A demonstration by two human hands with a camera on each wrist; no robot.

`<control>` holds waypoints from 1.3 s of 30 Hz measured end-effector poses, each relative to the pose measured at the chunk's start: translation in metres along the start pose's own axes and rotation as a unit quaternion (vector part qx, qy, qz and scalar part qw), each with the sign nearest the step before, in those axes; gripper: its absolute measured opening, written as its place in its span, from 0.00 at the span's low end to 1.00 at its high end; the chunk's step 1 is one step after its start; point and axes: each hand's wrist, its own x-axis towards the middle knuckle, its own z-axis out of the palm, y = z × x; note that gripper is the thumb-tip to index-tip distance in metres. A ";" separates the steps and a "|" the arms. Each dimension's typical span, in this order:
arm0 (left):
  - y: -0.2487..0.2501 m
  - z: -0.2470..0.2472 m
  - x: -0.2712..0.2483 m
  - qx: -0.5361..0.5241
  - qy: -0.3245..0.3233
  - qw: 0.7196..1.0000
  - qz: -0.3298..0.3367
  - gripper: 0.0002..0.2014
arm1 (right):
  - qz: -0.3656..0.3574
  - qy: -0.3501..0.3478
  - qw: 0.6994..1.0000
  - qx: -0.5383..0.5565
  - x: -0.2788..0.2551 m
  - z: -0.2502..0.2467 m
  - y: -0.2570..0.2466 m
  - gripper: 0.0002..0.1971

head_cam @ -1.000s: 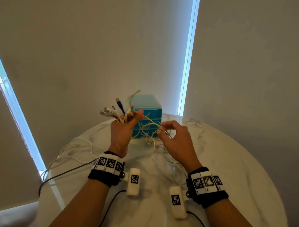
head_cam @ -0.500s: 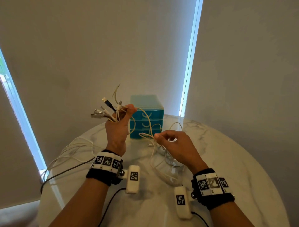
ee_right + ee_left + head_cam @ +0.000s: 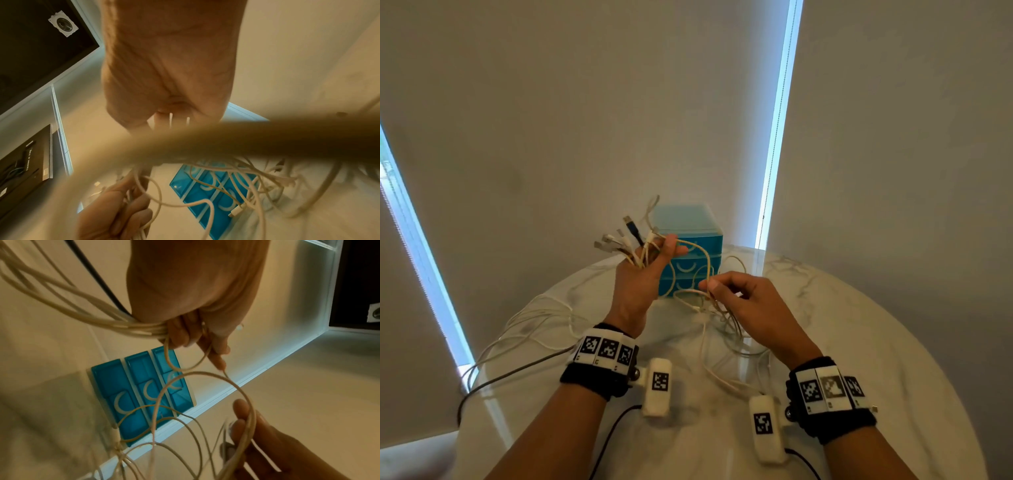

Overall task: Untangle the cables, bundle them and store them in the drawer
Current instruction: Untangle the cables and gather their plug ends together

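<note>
My left hand [image 3: 645, 270] is raised over the table and grips a bunch of white cables [image 3: 115, 321], with their plug ends [image 3: 616, 240] fanning out up and left. One cream cable [image 3: 703, 260] loops from that hand across to my right hand [image 3: 726, 291], which pinches it between thumb and fingers. More cables [image 3: 726, 329] hang from the right hand in a tangle onto the table. Behind the hands stands a blue drawer unit [image 3: 688, 253] with three drawers, all closed [image 3: 141, 391]. A cable blurs across the right wrist view [image 3: 226, 139].
The round marble table [image 3: 859, 342] stands against pale blinds. Loose white cables [image 3: 530, 325] and a dark cable [image 3: 517, 373] trail off its left edge. Bright window strips show at left and behind the drawer unit.
My left hand has risen a little with the plug ends. My right hand has drawn back toward me, pulling a loop of cable out between the hands.
</note>
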 end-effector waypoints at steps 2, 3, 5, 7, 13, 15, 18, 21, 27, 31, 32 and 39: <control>0.001 0.004 -0.004 0.068 -0.078 0.994 -0.039 0.19 | 0.007 0.064 0.998 0.019 0.002 0.000 0.003 0.09; 0.000 0.007 -0.006 0.110 -0.115 0.986 -0.050 0.20 | 0.016 0.096 0.995 0.034 0.003 -0.001 0.004 0.09; -0.003 0.012 -0.008 0.194 -0.179 0.963 -0.052 0.19 | 0.032 0.150 0.986 0.061 0.005 -0.005 0.004 0.09; -0.001 0.015 -0.011 0.204 -0.223 0.952 -0.050 0.18 | 0.042 0.204 0.974 0.093 0.006 -0.010 0.006 0.09; -0.007 -0.001 0.001 0.187 -0.093 0.977 -0.030 0.12 | 0.051 0.357 0.864 0.351 0.011 -0.034 0.006 0.09; -0.015 -0.009 0.007 0.245 -0.043 0.968 -0.037 0.19 | 0.062 0.364 0.815 0.446 0.010 -0.040 0.002 0.08; -0.019 -0.012 0.009 0.294 -0.014 0.955 -0.033 0.24 | 0.069 0.324 0.784 0.525 0.007 -0.040 0.000 0.11; -0.011 -0.007 0.003 0.271 -0.034 0.962 0.002 0.17 | 0.076 0.257 0.807 0.527 0.006 -0.033 -0.003 0.14; 0.004 0.008 -0.010 0.138 -0.116 0.983 0.013 0.17 | 0.066 0.146 0.914 0.374 0.003 -0.006 -0.014 0.15; 0.004 0.010 -0.013 0.110 -0.140 0.984 0.019 0.18 | 0.057 0.114 0.938 0.322 0.001 0.003 -0.015 0.17; 0.003 0.010 -0.013 0.105 -0.139 0.985 0.017 0.18 | 0.054 0.111 0.943 0.308 0.002 0.002 -0.014 0.16; 0.004 0.005 -0.005 0.022 -0.026 0.999 -0.019 0.11 | 0.021 0.089 0.996 -0.010 0.007 0.009 0.015 0.05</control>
